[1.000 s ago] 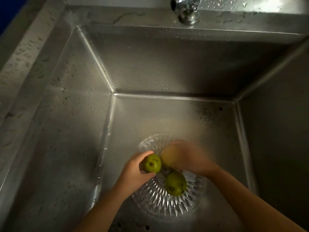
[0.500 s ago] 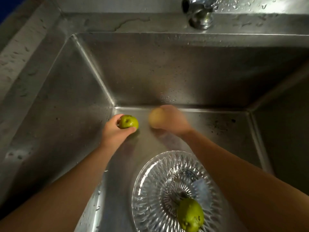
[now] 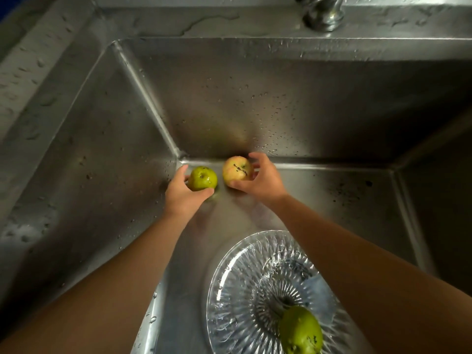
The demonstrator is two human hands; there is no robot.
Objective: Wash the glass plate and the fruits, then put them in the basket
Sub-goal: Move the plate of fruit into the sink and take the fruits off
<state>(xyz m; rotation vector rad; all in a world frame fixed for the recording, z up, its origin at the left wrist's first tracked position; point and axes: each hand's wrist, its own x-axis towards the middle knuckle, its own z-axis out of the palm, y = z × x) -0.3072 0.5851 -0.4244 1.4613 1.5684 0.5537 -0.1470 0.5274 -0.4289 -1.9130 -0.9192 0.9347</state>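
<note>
Left hand (image 3: 181, 194) cups green apple (image 3: 203, 178), right hand (image 3: 260, 180) cups yellow-red apple (image 3: 237, 171), frame centre, sink (image 3: 107, 139) far corner. Glass plate (image 3: 245, 290) lower right holds green pear (image 3: 301, 330).

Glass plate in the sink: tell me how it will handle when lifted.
The glass plate is probably slippery: it looks wet, like the sink around it. It is likely brittle, being cut glass on steel. The pear lying on it looks apt to roll off if the plate tilts.

brushed steel sink (image 3: 102, 139), wet; cut-glass plate (image 3: 237, 297), glossy.
</note>
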